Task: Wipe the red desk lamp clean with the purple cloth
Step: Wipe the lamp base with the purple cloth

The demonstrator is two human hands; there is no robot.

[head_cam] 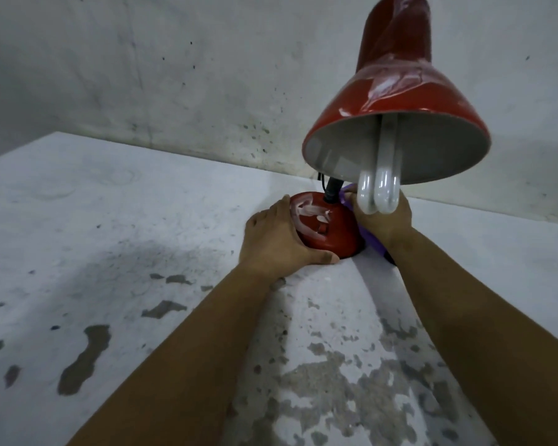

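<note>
One red lamp (329, 226); left hand (277, 236) grips base; right hand (384, 220) clutches one purple cloth (368, 236).

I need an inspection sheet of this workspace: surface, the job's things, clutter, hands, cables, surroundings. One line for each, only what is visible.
Surface: worn white painted concrete slab, paint flaked off in grey patches.
Job's things: red metal desk lamp stands upright; white smears on its shade and round base; white U-shaped tube bulb hangs out of the shade. Purple cloth is at the base's right side.
Clutter: nothing seen.
Hands: left hand grips the base; right hand presses the cloth against it.
Cables: thin black cable behind the lamp's stem, mostly hidden.
Surroundings: stained grey concrete wall.
</note>
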